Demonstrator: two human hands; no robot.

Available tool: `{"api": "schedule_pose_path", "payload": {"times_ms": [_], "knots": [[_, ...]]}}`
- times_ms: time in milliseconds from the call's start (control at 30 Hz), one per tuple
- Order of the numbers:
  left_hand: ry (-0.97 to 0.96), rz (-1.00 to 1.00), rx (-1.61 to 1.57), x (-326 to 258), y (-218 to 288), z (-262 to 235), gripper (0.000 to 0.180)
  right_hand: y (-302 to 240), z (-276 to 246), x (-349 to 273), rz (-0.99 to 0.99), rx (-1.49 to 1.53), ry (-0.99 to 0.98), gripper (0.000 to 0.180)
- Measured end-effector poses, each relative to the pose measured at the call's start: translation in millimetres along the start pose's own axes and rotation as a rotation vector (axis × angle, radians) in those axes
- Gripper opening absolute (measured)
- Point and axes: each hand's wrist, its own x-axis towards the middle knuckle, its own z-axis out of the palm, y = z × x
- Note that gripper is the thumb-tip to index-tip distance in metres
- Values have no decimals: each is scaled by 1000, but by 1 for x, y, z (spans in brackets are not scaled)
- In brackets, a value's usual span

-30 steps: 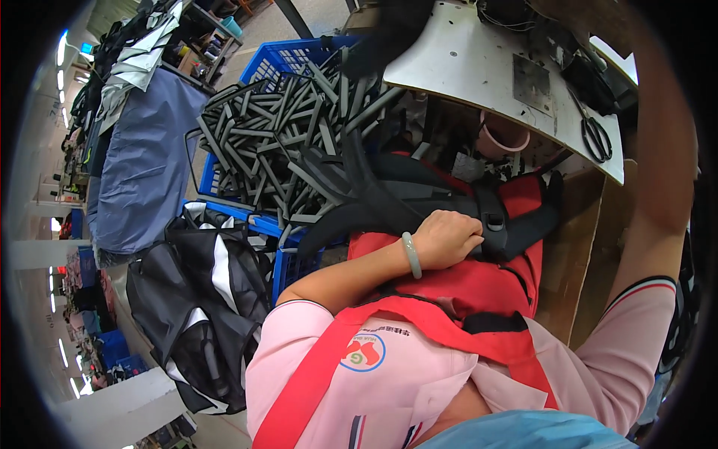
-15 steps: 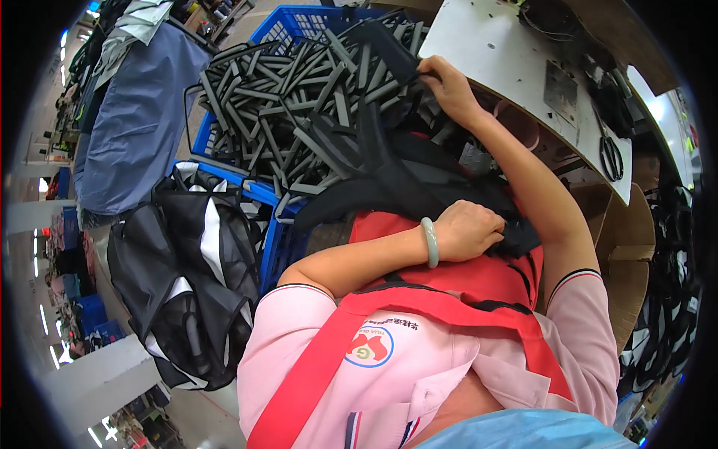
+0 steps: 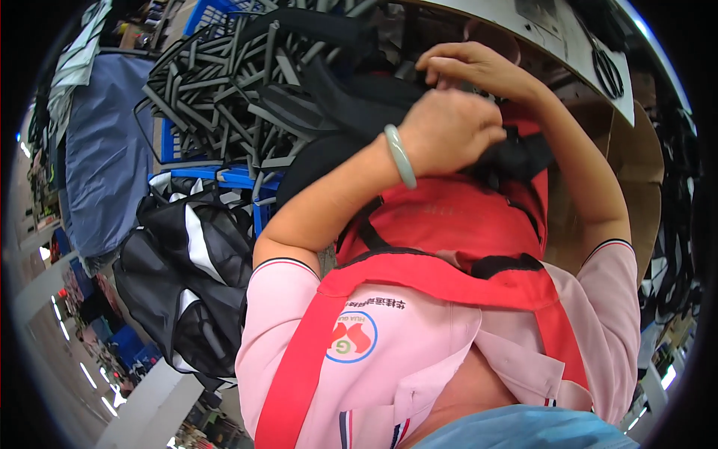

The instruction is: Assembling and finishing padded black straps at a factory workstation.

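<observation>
While we look down our chest, a blue cloth (image 3: 105, 157) hangs largest at the far left, draped over something we cannot make out. Next comes a black-and-white bag (image 3: 191, 277) slumped low at our left side, just beside a blue crate (image 3: 224, 176) whose rim shows under a heap of grey foam strips (image 3: 224, 82), too many and too tangled for us to count. On our lap lies one red bag (image 3: 449, 217) with black trim, and above it a black strap piece (image 3: 516, 157) bunches up at the bag's upper edge. Both our hands meet over that piece. Our left hand (image 3: 449, 131) is clenched around the black fabric, knuckles toward us, with one pale green bangle (image 3: 400, 156) on the wrist. Our right hand (image 3: 475, 71) sits just above and behind it, touching it, fingers curled down onto the same fabric; whether it truly pinches the cloth we cannot tell, since the left hand covers the fingertips. So the strap piece lies under and between the two hands, near the table edge. One white table (image 3: 568, 52) curves across the top right, and on it rests one pair of black scissors (image 3: 607, 71). On our pink shirt, a round badge (image 3: 351, 337) with a blue ring and red centre sits at the left chest, beside a red apron strap (image 3: 299, 374).
</observation>
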Motion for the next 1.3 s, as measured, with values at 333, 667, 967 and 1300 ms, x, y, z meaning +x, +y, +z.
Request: {"api": "schedule_pose_path", "payload": {"times_ms": [333, 667, 967, 1300], "knots": [[-87, -155, -139, 43, -10, -12, 19, 5, 4, -115, 50, 69, 124, 33], [-497, -447, 165, -11, -38, -44, 46, 49, 8, -130, 60, -192, 162, 18], [-404, -281, 353, 1, 25, -93, 33, 37, 13, -128, -103, -291, 228, 28], [-335, -432, 349, -9, -5, -106, 38, 4, -4, -151, -139, -530, 480, 32]]}}
